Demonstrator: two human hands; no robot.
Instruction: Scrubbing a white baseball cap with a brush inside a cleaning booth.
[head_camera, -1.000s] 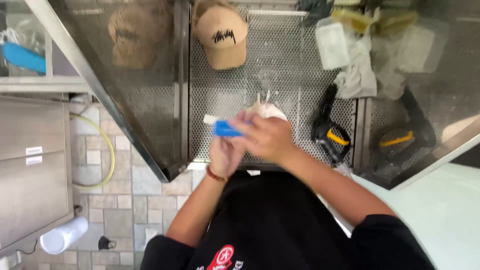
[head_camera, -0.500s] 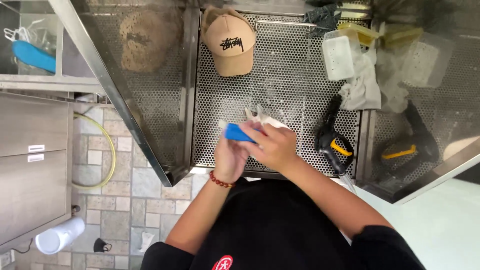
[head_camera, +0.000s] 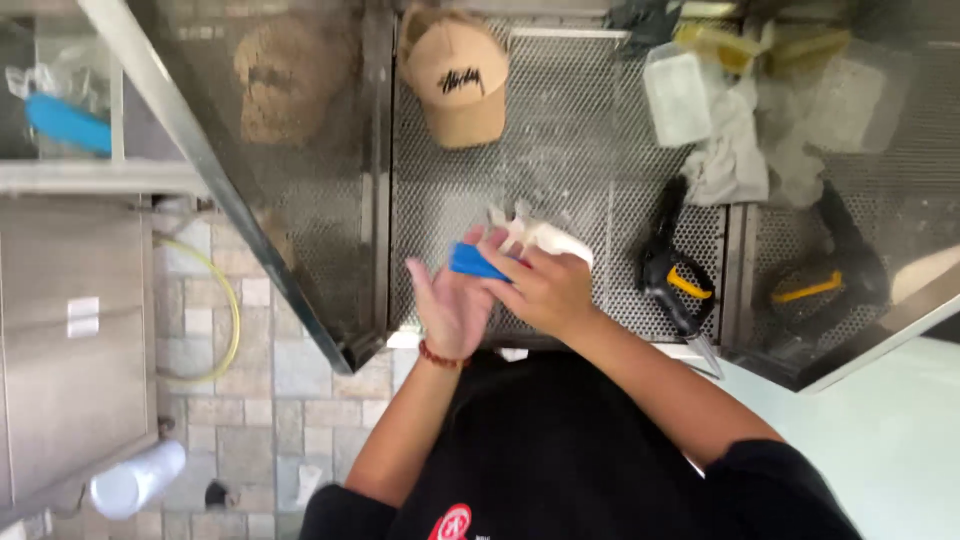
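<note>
My right hand (head_camera: 548, 290) is closed around a small blue object (head_camera: 474, 263) and holds it against the palm of my left hand (head_camera: 447, 305). My left hand is spread, fingers apart, palm turned toward the blue object; a red bead bracelet (head_camera: 440, 355) circles its wrist. Something white and crumpled (head_camera: 540, 238) shows just behind my right hand; whether the hand holds it I cannot tell. Both hands are in front of a perforated metal shelf (head_camera: 560, 130), close to my black shirt.
A tan cap (head_camera: 462, 78) lies on the perforated shelf. A clear plastic container (head_camera: 680, 92) and white cloths (head_camera: 735, 150) sit at the right, with a black and yellow tool (head_camera: 672, 280) below them. A metal cabinet (head_camera: 70, 340), yellow hose (head_camera: 225, 310) and tiled floor are at left.
My hands have stayed together in front of the shelf. My left hand has spread wider, and the blue object has shifted slightly in my right hand.
</note>
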